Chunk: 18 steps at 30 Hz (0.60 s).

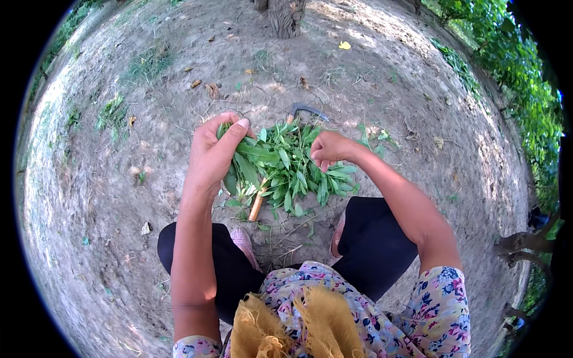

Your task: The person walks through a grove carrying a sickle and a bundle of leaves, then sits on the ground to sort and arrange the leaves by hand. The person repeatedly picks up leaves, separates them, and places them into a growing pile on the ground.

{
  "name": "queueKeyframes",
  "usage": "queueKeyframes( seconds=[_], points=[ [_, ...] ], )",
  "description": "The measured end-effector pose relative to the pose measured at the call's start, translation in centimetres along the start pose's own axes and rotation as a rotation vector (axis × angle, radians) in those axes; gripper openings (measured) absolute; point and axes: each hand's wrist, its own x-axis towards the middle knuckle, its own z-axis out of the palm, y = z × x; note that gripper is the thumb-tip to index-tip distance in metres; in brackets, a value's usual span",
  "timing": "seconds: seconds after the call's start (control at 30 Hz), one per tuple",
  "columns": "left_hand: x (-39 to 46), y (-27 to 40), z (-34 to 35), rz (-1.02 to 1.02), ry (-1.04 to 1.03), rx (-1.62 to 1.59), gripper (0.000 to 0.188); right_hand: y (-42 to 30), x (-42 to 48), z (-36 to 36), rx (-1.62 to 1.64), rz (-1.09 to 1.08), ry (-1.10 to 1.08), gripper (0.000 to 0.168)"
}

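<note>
My left hand grips a bunch of long green leaves, its thumb pressed over the stems. Over the right part of a heap of cut leafy stems hovers my right hand, fingers curled inward. Whether anything small sits in those fingers is hidden. The heap lies on the soil in front of my feet. A sickle lies under it: the curved metal blade shows beyond the far side, and the wooden handle sticks out on the near side. Leaves cover its middle.
Dry, cracked soil surrounds me, with scattered dead leaves and grass tufts. A tree trunk stands ahead. Leafy branches and a bare limb are at the right. My shoe is close to the handle.
</note>
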Motion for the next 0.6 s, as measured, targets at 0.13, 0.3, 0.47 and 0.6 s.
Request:
queueKeyframes(
  seconds=[0.13, 0.3, 0.47, 0.6],
  points=[
    [-0.2, 0.7, -0.6, 0.016, 0.023, 0.015, 0.017, 6.3, 7.1, -0.7, 0.007, 0.116, 0.305, 0.013],
    [0.1, 1.2, -0.9, -0.004, 0.024, 0.025, 0.018, 10.1, 11.9, -0.3, -0.141, 0.283, 0.294, 0.019],
    [0.7, 0.8, -1.4, -0.014, 0.016, 0.014, 0.019, 11.5, 17.3, 0.6, 0.143, 0.377, 0.382, 0.032],
    [0.3, 1.6, -1.7, -0.029, 0.083, -0.007, 0.018, 10.3, 19.9, 4.1, 0.181, 0.436, 0.517, 0.035]
  ],
)
